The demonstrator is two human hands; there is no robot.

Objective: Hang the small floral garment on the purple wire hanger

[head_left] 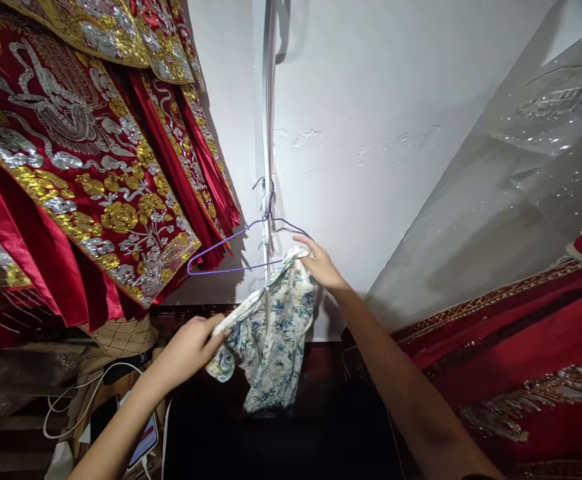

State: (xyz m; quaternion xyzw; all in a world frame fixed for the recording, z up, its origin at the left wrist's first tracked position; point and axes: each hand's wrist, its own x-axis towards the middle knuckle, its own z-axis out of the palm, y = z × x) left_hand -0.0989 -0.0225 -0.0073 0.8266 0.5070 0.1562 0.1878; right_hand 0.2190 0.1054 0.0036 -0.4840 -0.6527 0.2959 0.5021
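Observation:
A thin purple hanger (231, 271) hangs by its hook from a narrow white vertical rail, its left end bare. A white garment (275, 333) with a blue and green floral print droops between my hands, its upper edge slanting down to the left. My right hand (323, 267) pinches the upper right corner of the garment at the right end of the hanger, which cloth and fingers cover. Lower down, my left hand (198, 341) is closed on the left end of the same edge, apart from the hanger. Whether the hanger's right end is inside the cloth I cannot tell.
Red costumes (121, 180) with gold and silver embroidery hang at left. At right are a sparkly translucent cover (471, 207) and red fringed cloth (545, 367). A phone (143, 440) with a white cable lies low left. A white wall (371, 87) stands behind.

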